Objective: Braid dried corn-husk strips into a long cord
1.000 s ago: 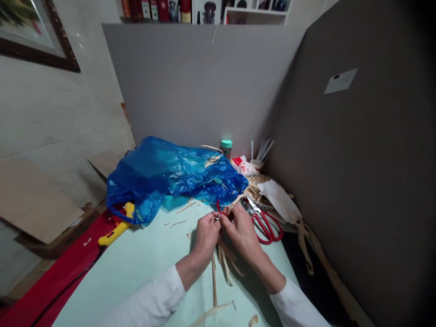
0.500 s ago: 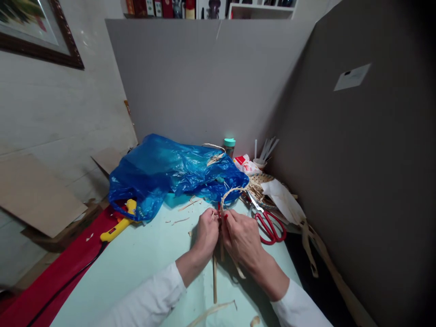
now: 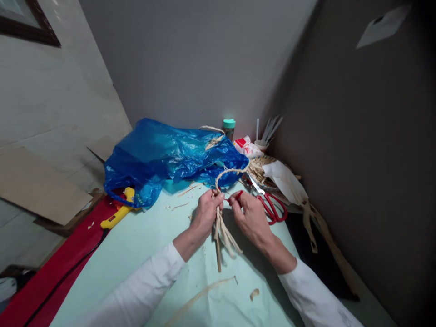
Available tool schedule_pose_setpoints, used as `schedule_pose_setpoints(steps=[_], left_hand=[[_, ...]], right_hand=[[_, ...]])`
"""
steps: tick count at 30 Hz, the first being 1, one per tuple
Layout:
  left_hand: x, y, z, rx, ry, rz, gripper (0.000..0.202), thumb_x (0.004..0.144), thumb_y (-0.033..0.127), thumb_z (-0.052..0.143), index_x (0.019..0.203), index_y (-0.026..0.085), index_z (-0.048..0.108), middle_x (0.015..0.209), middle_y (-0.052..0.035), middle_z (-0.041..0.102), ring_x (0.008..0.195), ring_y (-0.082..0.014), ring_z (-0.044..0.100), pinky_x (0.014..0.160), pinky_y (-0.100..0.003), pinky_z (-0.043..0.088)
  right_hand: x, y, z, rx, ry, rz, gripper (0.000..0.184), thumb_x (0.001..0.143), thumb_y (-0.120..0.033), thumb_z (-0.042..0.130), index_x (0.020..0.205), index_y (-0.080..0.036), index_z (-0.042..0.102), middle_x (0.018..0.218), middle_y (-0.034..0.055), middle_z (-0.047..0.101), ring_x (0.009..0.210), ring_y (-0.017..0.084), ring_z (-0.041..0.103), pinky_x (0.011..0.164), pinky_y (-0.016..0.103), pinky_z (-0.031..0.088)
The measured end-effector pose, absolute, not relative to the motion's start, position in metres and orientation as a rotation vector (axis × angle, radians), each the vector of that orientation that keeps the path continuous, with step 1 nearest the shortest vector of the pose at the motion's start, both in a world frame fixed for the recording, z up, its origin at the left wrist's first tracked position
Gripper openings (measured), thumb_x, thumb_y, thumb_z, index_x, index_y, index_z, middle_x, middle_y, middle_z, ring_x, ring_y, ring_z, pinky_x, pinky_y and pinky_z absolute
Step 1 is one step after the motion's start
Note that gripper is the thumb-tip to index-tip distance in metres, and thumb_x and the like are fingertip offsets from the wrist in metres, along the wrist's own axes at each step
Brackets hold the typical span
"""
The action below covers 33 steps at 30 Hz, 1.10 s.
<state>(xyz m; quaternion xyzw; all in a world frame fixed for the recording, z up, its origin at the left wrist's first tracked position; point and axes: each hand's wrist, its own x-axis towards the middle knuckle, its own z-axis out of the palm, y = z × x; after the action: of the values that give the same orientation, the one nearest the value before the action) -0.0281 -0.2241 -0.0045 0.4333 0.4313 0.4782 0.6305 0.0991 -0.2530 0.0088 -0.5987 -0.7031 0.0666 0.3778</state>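
Observation:
In the middle of the table, my left hand (image 3: pixel 205 211) is closed round a braided straw cord (image 3: pixel 223 172). Loose pale strands (image 3: pixel 223 234) and a stiffer brown strip (image 3: pixel 218 256) hang below it. To the right, my right hand (image 3: pixel 251 215) pinches a thin red cord (image 3: pixel 238 195), which stretches toward the braid at my left fingertips. The braid's upper end curves over toward a woven straw piece (image 3: pixel 262 165). Red-handled scissors (image 3: pixel 269 200) lie just beyond my right hand.
A blue plastic bag (image 3: pixel 163 154) fills the back left, beside a yellow-handled tool (image 3: pixel 117 217) with a black cable. Behind stand a green-lidded jar (image 3: pixel 229 129) and a small cup of white sticks (image 3: pixel 261 144). A grey partition (image 3: pixel 204 59) bounds the back; straw scraps (image 3: pixel 204 290) lie in front.
My right hand has moved right, away from my left hand, drawing the red cord out. The loose strands below the braid now show. The view has tipped downward.

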Motion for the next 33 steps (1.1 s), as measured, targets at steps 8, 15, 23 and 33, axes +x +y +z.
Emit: schedule_pose_setpoints(steps=[8, 15, 23, 33], left_hand=[[-0.027, -0.220, -0.001, 0.760, 0.736, 1.089, 0.024, 0.076, 0.026, 0.067, 0.073, 0.018, 0.044, 0.051, 0.0074, 0.040, 0.040, -0.0035, 0.031, 0.041, -0.016, 0.025], [-0.034, -0.217, -0.003, 0.833, 0.714, 1.005, 0.023, 0.079, 0.025, 0.064, 0.071, 0.017, 0.044, 0.052, 0.0068, 0.043, 0.036, -0.0032, 0.036, 0.040, -0.017, 0.029], [-0.047, -0.223, -0.003, 0.994, 1.007, 1.026, 0.012, 0.080, 0.020, 0.062, 0.076, 0.014, 0.053, 0.055, 0.0006, 0.060, 0.035, -0.0049, 0.043, 0.036, -0.017, 0.025], [-0.046, -0.222, -0.010, 1.046, 0.930, 0.970, 0.025, 0.085, 0.017, 0.056, 0.060, 0.012, 0.055, 0.053, -0.0009, 0.056, 0.038, -0.0033, 0.038, 0.040, -0.018, 0.027]], right_hand=[[0.101, -0.235, -0.004, -1.611, -1.498, 0.789, 0.031, 0.084, -0.030, 0.048, 0.057, -0.019, 0.059, 0.037, -0.0004, 0.051, 0.041, 0.015, 0.051, 0.051, 0.026, 0.037], [0.091, -0.219, -0.020, -1.559, -1.449, 0.974, 0.030, 0.084, -0.034, 0.049, 0.061, -0.018, 0.059, 0.045, 0.0006, 0.061, 0.033, 0.011, 0.047, 0.040, 0.022, 0.034], [0.083, -0.230, -0.010, -1.580, -1.482, 0.931, 0.034, 0.086, -0.032, 0.049, 0.057, -0.018, 0.058, 0.043, 0.0019, 0.061, 0.030, 0.010, 0.045, 0.040, 0.023, 0.034], [0.085, -0.227, -0.008, -1.669, -1.571, 0.911, 0.029, 0.082, -0.024, 0.051, 0.055, -0.017, 0.057, 0.041, 0.0014, 0.058, 0.032, 0.011, 0.047, 0.040, 0.023, 0.034]])
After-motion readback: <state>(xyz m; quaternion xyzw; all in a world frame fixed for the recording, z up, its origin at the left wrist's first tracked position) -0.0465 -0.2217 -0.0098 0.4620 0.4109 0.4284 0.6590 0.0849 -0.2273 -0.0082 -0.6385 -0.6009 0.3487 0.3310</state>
